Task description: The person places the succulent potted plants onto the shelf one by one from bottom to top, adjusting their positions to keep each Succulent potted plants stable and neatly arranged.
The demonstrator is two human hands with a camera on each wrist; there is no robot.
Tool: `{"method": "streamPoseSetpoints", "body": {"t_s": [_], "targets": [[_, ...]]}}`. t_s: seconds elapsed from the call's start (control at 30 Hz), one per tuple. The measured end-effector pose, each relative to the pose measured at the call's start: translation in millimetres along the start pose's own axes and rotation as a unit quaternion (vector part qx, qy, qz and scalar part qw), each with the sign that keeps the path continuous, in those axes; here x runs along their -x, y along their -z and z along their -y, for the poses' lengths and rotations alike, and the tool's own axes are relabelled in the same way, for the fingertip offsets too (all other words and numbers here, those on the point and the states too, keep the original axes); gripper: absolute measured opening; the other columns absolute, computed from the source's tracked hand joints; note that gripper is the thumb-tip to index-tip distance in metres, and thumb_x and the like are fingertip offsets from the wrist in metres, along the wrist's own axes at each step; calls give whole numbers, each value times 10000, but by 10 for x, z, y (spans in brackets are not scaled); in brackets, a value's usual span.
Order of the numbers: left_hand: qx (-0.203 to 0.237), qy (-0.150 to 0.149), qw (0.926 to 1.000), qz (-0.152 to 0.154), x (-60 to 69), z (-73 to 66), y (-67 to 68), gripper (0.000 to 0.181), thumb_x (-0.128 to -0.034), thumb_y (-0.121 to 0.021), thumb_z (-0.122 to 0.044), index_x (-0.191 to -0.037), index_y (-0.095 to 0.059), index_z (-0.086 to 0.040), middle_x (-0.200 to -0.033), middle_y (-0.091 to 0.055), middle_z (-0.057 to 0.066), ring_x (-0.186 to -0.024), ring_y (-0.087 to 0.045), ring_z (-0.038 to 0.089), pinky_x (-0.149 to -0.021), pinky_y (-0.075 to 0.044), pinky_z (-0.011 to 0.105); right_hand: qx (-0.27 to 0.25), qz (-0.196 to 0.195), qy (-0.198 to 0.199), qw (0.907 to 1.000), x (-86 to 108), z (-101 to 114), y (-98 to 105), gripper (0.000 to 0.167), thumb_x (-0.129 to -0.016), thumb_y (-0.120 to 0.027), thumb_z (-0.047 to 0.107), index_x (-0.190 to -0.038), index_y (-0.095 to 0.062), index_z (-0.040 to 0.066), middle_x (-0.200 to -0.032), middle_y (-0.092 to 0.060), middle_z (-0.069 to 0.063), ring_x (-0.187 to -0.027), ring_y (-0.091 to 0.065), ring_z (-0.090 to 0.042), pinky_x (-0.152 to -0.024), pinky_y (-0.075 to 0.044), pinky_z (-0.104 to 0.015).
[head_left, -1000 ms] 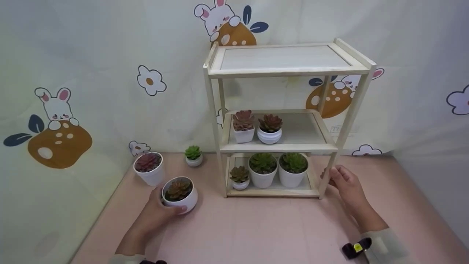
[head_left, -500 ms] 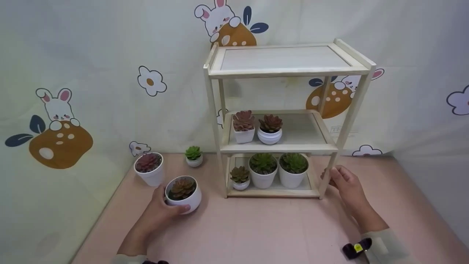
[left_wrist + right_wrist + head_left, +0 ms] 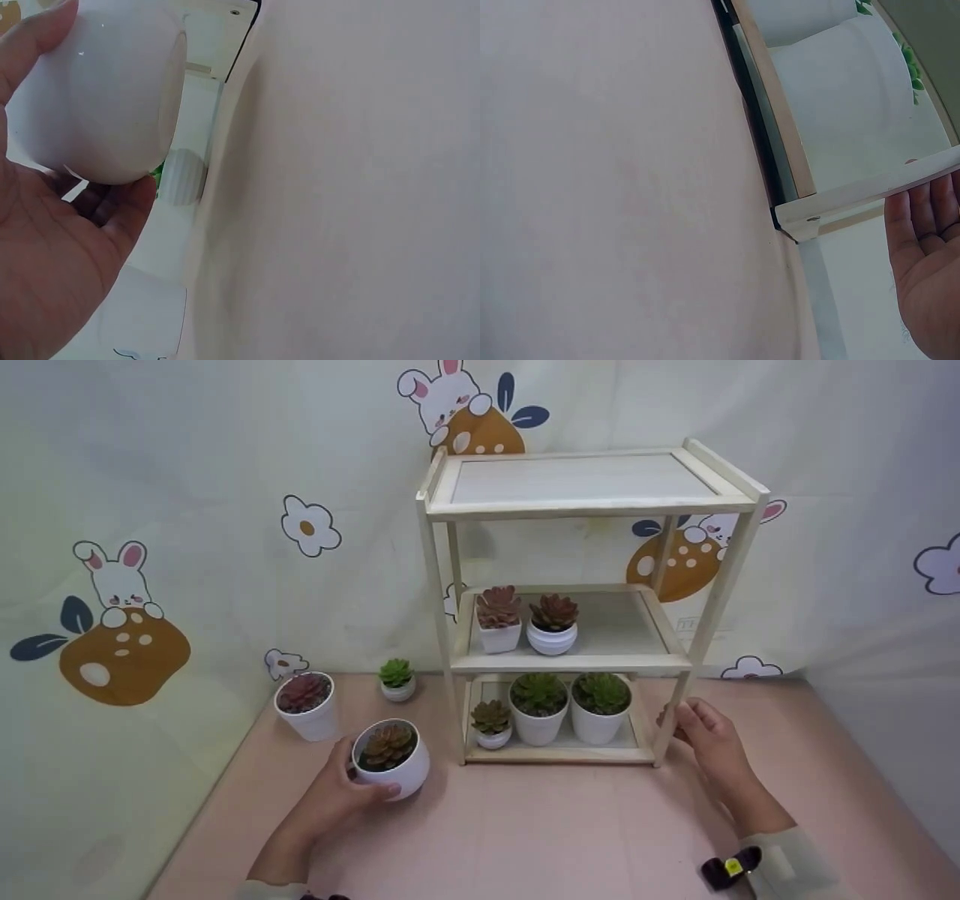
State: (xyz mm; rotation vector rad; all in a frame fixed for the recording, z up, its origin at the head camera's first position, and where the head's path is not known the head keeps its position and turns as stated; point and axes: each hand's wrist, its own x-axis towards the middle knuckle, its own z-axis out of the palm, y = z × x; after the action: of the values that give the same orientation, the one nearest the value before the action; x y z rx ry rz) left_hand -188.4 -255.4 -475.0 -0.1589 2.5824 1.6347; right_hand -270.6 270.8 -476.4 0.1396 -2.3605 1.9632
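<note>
My left hand (image 3: pixel 334 795) grips a round white pot with a brownish-orange succulent (image 3: pixel 391 761), thumb on its near side. In the left wrist view the pot (image 3: pixel 97 90) is tilted and hangs clear of the tabletop. To the right stands a three-tier wooden shelf (image 3: pixel 570 662). Its right front post is held near the bottom by my right hand (image 3: pixel 716 746); in the right wrist view the fingers (image 3: pixel 922 214) meet the post's side. The middle tier carries two reddish succulents (image 3: pixel 499 619) in white pots. On the lowest tier sit two larger green succulents (image 3: pixel 538 720) and a small brownish one (image 3: pixel 491 724).
Left of the shelf, a white pot with a dark red succulent (image 3: pixel 307 709) and a small bright green succulent (image 3: pixel 397 679) stand on the pink tabletop (image 3: pixel 525 832). A curtain (image 3: pixel 225 457) printed with rabbits and flowers hangs behind and at both sides.
My left hand has carried the potted succulent a little to the right, towards the shelf. The right hand stays on the shelf post.
</note>
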Motion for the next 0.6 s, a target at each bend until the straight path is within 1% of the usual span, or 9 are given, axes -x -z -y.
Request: {"method": "streamPoseSetpoints", "body": {"t_s": [0.1, 0.23, 0.33, 0.47, 0.6], "targets": [[35, -50, 10000, 10, 13, -16, -23, 1063, -756, -941, -308, -1560, -285, -79, -1590, -408, 165, -1504, -359, 371, -1257, -274, 623, 14, 12, -15, 10000, -4, -8, 4, 440, -1103, -476, 402, -1232, -608, 2, -1058, -699, 68, -1038, -684, -32, -940, -556, -152], [94, -112, 9999, 13, 37, -62, -62, 1039, -746, -947, -299, -1538, -312, -82, -1577, -429, 157, -1506, -367, 372, -1256, -289, 609, 44, 25, 9, 10000, 1, -8, 0, 467, -1103, -475, 405, -1242, -601, -22, -1054, -701, 70, -1036, -682, -32, -939, -553, -148], [199, -217, 9996, 31, 55, -109, -98, 1016, -743, -950, -282, -1522, -328, -85, -1565, -441, 150, -1505, -377, 385, -1249, -310, 599, 115, 51, 12, 9999, 11, -8, -3, 512, -1098, -474, 427, -1276, -571, -44, -1087, -693, 59, -1054, -677, -23, -950, -549, -141], [265, -314, 9991, 50, 72, -164, -142, 1005, -737, -956, -284, -1510, -343, -88, -1561, -449, 143, -1510, -370, 420, -1241, -325, 603, 165, 70, 17, 9998, 14, -9, 0, 503, -1090, -476, 460, -1272, -584, 3, -1158, -694, -22, -1083, -675, -16, -967, -547, -144], [269, -358, 9990, 53, 79, -200, -184, 1010, -729, -963, -293, -1510, -354, -93, -1569, -454, 138, -1516, -359, 437, -1240, -325, 607, 92, 55, 49, 9999, 10, -8, 7, 498, -1092, -479, 448, -1260, -590, -8, -1169, -702, -71, -1081, -680, -23, -973, -555, -165]]}}
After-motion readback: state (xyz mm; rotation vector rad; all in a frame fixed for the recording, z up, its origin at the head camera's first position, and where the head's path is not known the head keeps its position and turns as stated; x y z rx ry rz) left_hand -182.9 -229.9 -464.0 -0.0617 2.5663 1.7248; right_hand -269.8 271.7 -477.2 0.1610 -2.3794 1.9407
